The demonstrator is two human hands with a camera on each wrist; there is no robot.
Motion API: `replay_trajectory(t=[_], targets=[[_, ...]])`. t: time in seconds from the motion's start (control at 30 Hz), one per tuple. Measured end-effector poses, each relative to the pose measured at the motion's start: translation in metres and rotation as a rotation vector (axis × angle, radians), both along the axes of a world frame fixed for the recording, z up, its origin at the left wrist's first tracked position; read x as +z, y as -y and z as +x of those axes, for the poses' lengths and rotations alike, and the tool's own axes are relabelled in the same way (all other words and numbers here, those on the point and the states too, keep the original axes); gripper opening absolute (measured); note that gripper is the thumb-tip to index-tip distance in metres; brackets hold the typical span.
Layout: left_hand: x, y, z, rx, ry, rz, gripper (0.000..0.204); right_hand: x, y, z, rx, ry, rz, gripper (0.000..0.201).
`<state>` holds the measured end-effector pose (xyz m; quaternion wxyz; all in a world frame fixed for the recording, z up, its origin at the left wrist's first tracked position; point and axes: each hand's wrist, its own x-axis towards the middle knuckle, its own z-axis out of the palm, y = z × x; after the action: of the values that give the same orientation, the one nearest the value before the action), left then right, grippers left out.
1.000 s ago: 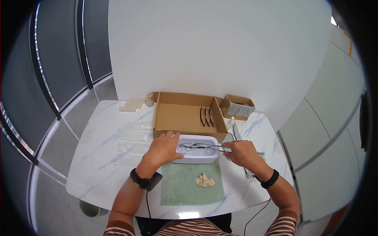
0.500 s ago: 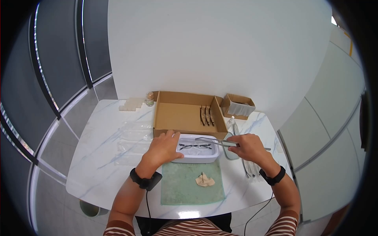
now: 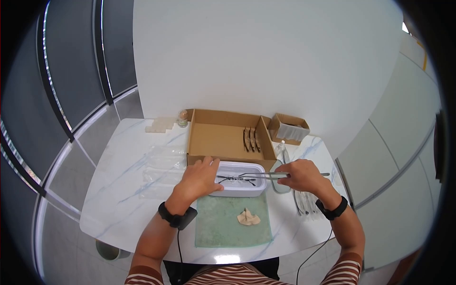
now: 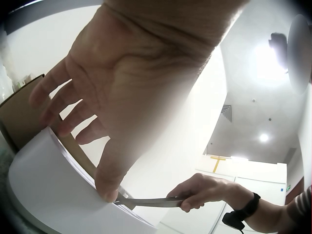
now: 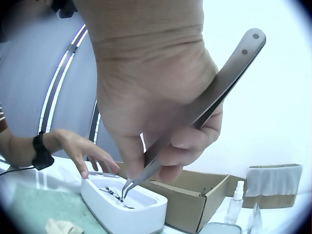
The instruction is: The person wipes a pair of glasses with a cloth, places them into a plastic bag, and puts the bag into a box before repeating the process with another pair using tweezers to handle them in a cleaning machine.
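Note:
A white oblong tub (image 3: pixel 241 194) stands at the back edge of the green cloth, with dark-framed glasses (image 3: pixel 250 181) lying inside it. My left hand (image 3: pixel 200 177) rests on the tub's left end, fingers spread over the rim and thumb at the front; in the left wrist view the thumb touches the rim. Metal tweezers (image 5: pixel 223 86) are pinched in my right hand (image 3: pixel 302 176), right of the tub. Their bent tips are down in the tub at the glasses; whether they grip the frame I cannot tell.
Behind the tub is a cardboard box (image 3: pixel 213 134) holding several dark, slim items. A crumpled beige cloth (image 3: pixel 248 218) lies on the green cloth (image 3: pixel 218 232). Clear plastic sleeves (image 3: pixel 164 176) lie left, a spray bottle (image 5: pixel 235 204) and smaller box (image 3: pixel 288 128) back right.
The tweezers lifted off the glasses and moved right, then came back down to them. The glasses, flat half a second ago, now look tilted. My left hand stays on the tub.

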<state>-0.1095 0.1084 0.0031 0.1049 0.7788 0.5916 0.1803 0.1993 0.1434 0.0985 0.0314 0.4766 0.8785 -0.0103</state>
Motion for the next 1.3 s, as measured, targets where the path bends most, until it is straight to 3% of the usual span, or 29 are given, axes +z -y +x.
replay_trajectory(t=[0.3, 0.6, 0.73, 1.17, 1.3], targets=[[-0.002, -0.001, 0.001, 0.001, -0.018, 0.017, 0.073, -0.006, -0.003, 0.005, 0.053, 0.003, -0.026, 0.032], [0.009, 0.000, 0.002, 0.023, -0.050, -0.097, 0.082, -0.002, 0.003, -0.002, 0.006, 0.038, -0.203, 0.031], [-0.003, -0.001, 0.000, -0.001, -0.005, 0.015, 0.075, -0.015, 0.005, 0.002, -0.004, 0.010, -0.158, 0.032], [0.000, 0.000, 0.001, 0.007, -0.005, -0.012, 0.073, -0.051, 0.007, -0.001, 0.037, -0.174, 0.153, 0.032], [-0.001, 0.000, 0.000, 0.000, 0.003, 0.003, 0.073, -0.039, 0.013, -0.005, 0.007, -0.153, 0.095, 0.033]])
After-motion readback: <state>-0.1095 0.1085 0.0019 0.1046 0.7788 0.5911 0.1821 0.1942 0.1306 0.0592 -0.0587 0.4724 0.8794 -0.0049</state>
